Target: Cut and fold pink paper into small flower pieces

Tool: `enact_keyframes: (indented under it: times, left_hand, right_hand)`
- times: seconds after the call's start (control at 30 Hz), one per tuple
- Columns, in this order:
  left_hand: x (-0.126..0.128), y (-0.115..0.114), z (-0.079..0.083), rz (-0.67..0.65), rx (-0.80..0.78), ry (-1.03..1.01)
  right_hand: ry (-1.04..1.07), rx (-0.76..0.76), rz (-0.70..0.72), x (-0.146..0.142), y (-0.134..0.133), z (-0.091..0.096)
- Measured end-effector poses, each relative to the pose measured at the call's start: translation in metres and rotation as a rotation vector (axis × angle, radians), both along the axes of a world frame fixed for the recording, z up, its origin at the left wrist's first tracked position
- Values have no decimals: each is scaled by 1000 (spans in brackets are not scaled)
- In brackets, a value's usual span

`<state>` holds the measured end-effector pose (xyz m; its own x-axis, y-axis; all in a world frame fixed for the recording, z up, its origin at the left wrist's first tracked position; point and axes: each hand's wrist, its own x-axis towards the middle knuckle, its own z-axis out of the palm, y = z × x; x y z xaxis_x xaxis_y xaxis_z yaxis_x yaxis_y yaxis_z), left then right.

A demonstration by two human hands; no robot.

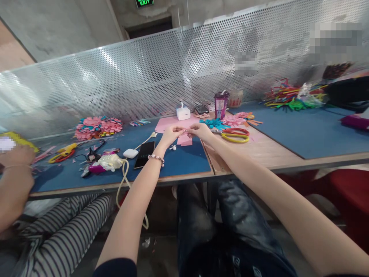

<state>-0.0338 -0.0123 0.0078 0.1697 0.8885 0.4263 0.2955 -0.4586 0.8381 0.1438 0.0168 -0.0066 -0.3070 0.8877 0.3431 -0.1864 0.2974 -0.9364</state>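
Between the fingertips of my left hand (172, 134) and my right hand (200, 131), a small piece of pink paper is pinched just above the table. Both hands are closed on it, close together, and the fingers hide most of its shape. Just below them lie pink paper strips (186, 141) on the blue mat. Behind my hands is a larger pink sheet (165, 124). Scissors (235, 134) with red and yellow handles rest to the right of my right hand. A white earbud (173, 147) and a dark phone (145, 154) lie near my left wrist.
A purple cup (221, 104), a white tissue box (183, 112) and fringed blue paper (215, 123) stand or lie behind. Leftward are a pink paper pile (98, 127), a white case (130, 153) and a cable. A co-worker's arm (15, 181) is at far left. A perforated metal screen (138, 77) borders the table.
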Motion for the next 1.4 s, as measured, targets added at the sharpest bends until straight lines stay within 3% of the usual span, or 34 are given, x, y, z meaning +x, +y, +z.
enact_keyframes:
  times: [0.3, 0.43, 1.03, 1.23, 1.4]
  left_hand:
    - [0, 0, 0, 18, -20, -38]
    - [-1, 1, 0, 1, -5, -33]
    - [0, -6, 3, -14, -17, 68]
    - [-1, -1, 2, -25, -32, -7]
    - [0, -3, 3, -33, -52, -50]
  right_hand:
    - [-152, -62, 100, 3, -9, 2]
    - [-191, -11, 146, 4, -13, 3]
    - [-402, 112, 76, 15, -15, 10]
    - [-376, 104, 103, 14, -15, 10]
    - [-425, 145, 41, 16, -20, 17]
